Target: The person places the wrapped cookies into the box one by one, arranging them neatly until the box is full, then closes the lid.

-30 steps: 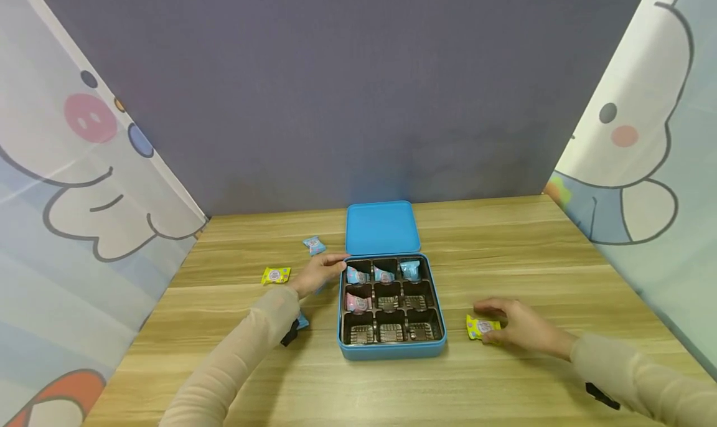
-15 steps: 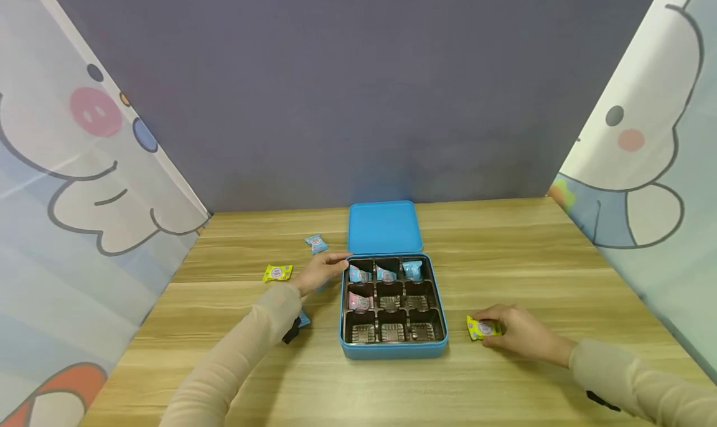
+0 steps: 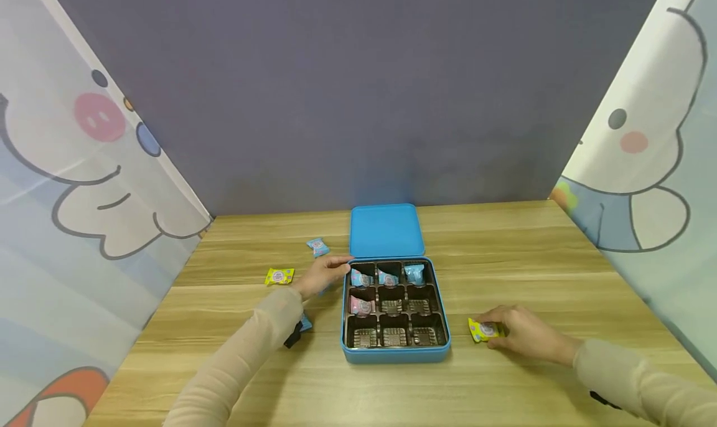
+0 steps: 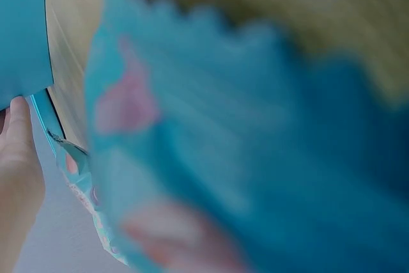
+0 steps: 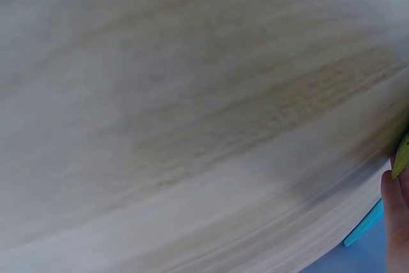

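Note:
A blue tin (image 3: 395,356) stands in the middle of the table, its divided dark tray facing up. Blue-wrapped candies (image 3: 388,278) fill the tray's back row, and a pink-wrapped candy (image 3: 361,305) lies in the left compartment of the middle row. My left hand (image 3: 319,276) rests at the tin's back left corner, fingers extended along the rim. To the right of the tin, my right hand (image 3: 523,335) pinches a yellow-wrapped candy (image 3: 482,331) between thumb and fingers, close over the table. The right wrist view catches only an edge of this yellow wrapper (image 5: 401,158).
Behind the tin its blue lid (image 3: 386,231) lies open. Left of it are a yellow candy (image 3: 279,276), a blue candy (image 3: 317,247) and more blue wrappers partly hidden by the left arm. One blue wrapper (image 4: 192,126) looms large in the left wrist view.
My right thumb and fingers have closed on the yellow candy, which has barely moved. The left hand stays at the tin's corner. The head view has shifted slightly.

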`<state>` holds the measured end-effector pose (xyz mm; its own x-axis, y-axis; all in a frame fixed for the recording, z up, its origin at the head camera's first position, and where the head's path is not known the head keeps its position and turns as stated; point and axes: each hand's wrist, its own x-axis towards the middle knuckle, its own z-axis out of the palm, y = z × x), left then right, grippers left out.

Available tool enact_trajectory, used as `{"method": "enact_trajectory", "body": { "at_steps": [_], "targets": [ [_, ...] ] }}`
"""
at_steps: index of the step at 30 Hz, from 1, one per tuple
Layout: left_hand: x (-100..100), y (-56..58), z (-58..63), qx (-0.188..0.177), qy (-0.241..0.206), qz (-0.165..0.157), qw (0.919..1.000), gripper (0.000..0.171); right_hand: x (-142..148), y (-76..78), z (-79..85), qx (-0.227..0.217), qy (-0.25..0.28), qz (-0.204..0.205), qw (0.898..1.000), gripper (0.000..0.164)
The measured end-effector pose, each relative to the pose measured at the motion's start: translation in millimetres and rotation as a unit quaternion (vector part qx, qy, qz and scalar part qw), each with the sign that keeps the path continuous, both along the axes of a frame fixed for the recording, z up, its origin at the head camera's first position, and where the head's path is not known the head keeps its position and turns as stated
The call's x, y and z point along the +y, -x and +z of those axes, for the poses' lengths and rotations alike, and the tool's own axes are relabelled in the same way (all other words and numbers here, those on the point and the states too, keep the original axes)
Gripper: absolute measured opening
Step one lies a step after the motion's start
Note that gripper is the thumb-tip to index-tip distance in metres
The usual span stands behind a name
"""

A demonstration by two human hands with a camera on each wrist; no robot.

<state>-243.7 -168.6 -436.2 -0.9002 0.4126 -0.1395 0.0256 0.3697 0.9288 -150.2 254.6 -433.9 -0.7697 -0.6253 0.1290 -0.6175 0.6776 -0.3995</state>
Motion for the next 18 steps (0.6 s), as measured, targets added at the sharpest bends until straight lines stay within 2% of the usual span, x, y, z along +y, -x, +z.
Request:
{"method": "enact_trajectory", "body": {
  "at_steps": [9, 18],
  "targets": [
    [1.3, -0.3, -2.3, -0.003, -0.002, 0.003, 1.0, 0.043, 0.2, 0.9, -0.4, -0.021, -0.005, -0.008, 1.0, 0.039],
    [0.8, 0.8, -0.9, 0.0, -0.001, -0.001, 1.0, 0.044, -0.7, 2.6, -3.2, 0.002, 0.01, -0.012, 1.0, 0.036]
  ]
}}
